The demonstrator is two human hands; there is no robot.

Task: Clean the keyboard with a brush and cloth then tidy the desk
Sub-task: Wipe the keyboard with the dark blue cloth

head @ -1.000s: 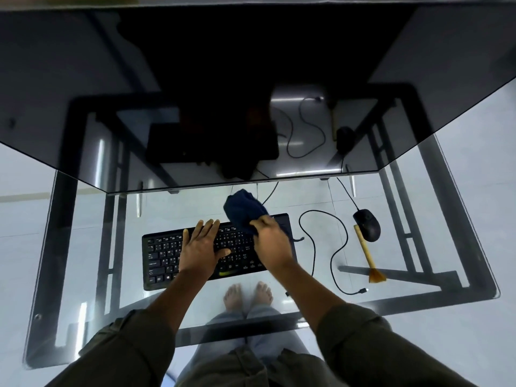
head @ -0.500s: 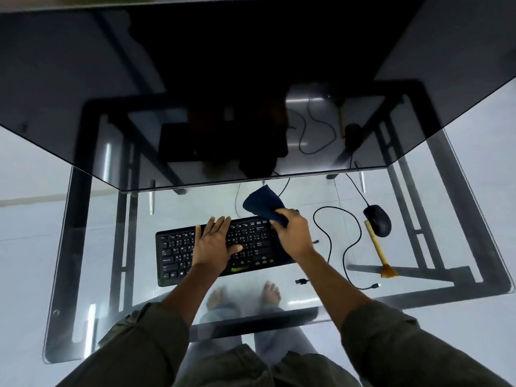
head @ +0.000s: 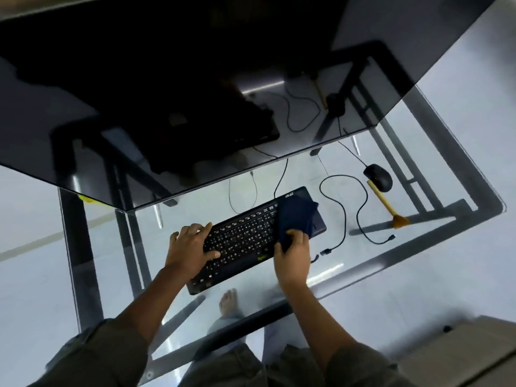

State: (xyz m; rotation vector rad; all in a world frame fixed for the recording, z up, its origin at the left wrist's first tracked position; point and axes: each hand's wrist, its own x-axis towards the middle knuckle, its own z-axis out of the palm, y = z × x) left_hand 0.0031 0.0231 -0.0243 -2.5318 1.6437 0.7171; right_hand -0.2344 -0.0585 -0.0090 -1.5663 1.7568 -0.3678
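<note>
Logo (head: 289, 194) on the flat black plastic keyboard (head: 245, 236) was unreadable; left grip (head: 187, 247) lay spread upon it, right grip (head: 293, 258) pinching soft dark-blue cloth (head: 296, 216).

- The keyboard (head: 245, 236) bears a small pale logo (head: 289, 194) on its far right corner; the letters are too blurred to read.
- Its keys carry white legends (head: 240, 241), too small and smeared to make out.
- The cloth (head: 296, 219) hides the keys at the right end.
- Nothing else shows writing.
</note>
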